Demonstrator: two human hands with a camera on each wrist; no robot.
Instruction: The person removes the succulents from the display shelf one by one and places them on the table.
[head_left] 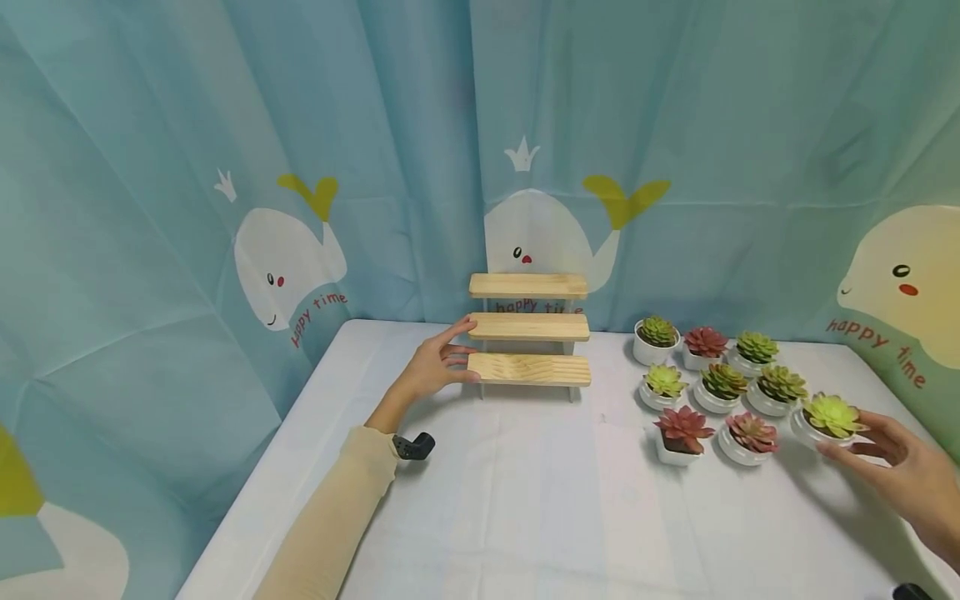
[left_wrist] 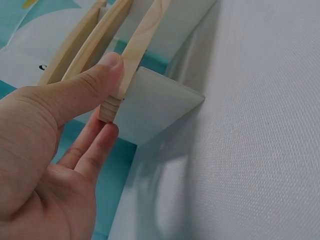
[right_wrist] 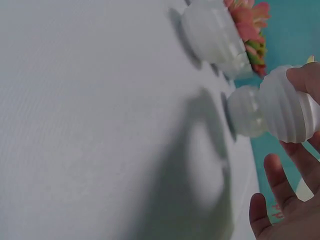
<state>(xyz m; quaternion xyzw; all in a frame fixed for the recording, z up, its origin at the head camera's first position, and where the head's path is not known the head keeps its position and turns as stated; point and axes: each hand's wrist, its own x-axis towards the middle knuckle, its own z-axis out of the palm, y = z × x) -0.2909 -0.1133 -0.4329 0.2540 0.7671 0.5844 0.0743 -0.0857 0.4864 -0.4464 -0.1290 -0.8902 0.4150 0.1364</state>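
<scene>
At the middle back stands a three-tier wooden shelf stand (head_left: 528, 327) on pale side panels. My left hand (head_left: 427, 368) pinches the left end of its lowest board (head_left: 528, 369). In the left wrist view, the thumb (left_wrist: 95, 80) presses one face of that board and fingertips touch the other. Over the table at the right, my right hand (head_left: 903, 471) holds a lime-green succulent (head_left: 831, 415) in a round white pot. The right wrist view shows this ribbed pot (right_wrist: 284, 107) lifted, with thumb and fingers about it and other fingers spread below.
Left of the held pot, several potted succulents stand in rows, among them a dark red one (head_left: 684, 427), a pink one (head_left: 752, 432) and a green one (head_left: 657, 332). White cloth covers the table (head_left: 525, 517). A blue whale-print curtain (head_left: 405, 167) hangs behind.
</scene>
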